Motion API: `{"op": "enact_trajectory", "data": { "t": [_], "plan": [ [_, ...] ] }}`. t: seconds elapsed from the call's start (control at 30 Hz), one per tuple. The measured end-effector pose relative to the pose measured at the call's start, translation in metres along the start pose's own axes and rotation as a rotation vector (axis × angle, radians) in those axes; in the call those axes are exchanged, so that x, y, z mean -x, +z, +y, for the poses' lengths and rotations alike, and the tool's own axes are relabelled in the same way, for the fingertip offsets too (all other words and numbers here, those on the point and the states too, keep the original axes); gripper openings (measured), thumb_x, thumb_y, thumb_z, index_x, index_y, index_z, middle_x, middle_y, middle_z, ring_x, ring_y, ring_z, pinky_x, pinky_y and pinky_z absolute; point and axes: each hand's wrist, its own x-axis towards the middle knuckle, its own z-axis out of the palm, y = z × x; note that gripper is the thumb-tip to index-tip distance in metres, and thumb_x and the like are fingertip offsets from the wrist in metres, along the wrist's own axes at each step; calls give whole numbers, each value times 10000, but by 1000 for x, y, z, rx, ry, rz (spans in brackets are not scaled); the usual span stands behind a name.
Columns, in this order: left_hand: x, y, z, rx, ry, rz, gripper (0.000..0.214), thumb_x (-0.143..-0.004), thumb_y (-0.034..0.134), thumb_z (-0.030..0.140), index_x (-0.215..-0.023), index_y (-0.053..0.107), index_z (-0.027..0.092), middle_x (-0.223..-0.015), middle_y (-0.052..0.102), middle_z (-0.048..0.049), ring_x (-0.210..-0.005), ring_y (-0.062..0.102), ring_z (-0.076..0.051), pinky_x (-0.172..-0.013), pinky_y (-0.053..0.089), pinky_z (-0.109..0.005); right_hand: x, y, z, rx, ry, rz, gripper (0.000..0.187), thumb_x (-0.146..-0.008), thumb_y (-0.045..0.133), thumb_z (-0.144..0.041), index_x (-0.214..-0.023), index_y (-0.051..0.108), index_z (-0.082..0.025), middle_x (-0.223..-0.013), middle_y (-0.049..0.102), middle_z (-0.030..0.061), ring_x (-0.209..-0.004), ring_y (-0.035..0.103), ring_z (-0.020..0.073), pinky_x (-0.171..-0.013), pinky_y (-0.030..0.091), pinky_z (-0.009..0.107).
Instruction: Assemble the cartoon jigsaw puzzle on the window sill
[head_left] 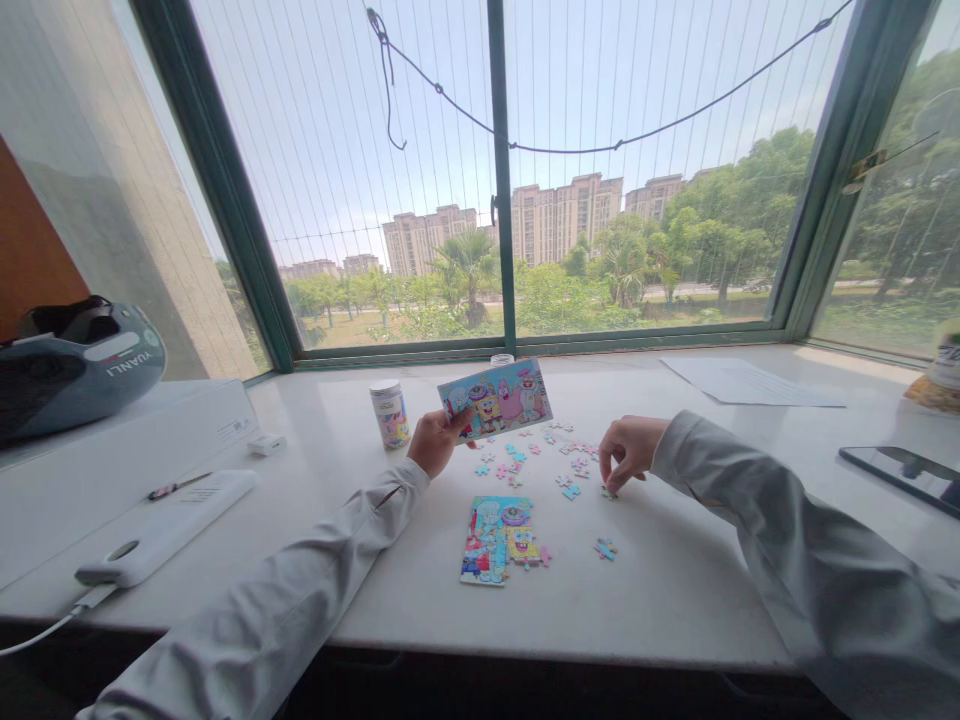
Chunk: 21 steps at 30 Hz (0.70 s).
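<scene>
Two grey sleeves [300, 590] nearest, both cut off by the bottom of the view. Left to right: one helmet [90, 375], cut by the left edge, on one white box [187, 425]; one pen [178, 487] and one white device [176, 525], its cable [45, 637] running out of view; one small white block [266, 443]; one printed jar [390, 415], upright. Left hand [433, 442] closed on one picture card [506, 395], thumb in front, other fingers mostly hidden behind. Second jar [502, 360] behind the card, only its top visible. Below, one part-built puzzle [487, 540] flat on the white counter [675, 610], its right side ragged. Loose pieces [571, 492] beyond it, over a dozen; overlap and size prevent an exact count. One multicoloured cluster [605, 548] lies apart, right of the puzzle; can't tell if it's several pieces. Right hand [628, 450]: thumb and fingertips nearly together at one small piece [608, 494], mostly covered; can't tell if gripped or only touched. One paper sheet [742, 382], print illegible; one phone [907, 475] and one container [941, 375], both cut by the right edge.
</scene>
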Motion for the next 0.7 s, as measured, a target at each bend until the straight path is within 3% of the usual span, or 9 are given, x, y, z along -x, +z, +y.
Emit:
{"op": "enact_trajectory", "data": {
  "t": [0.37,0.7],
  "plan": [
    [-1,-2,-5,-33,10,5,453,-841,569,518,-897,742,102,-671,725,-78,-600,654,-185,-536,466,-263,3,-1,-5,15,-27,45,322,-575,776,-476,-782,785,-230,-486,595,-45,-513,568,106,-648,437,233],
    [-1,-2,-1,-6,-13,-8,453,-835,579,513,-928,738,99,-653,719,-78,-623,670,-202,-553,487,-275,4,1,-7,49,1,28,425,-511,803,-534,-807,784,-230,-496,610,-40,-539,587,117,-663,438,236]
  ]
}}
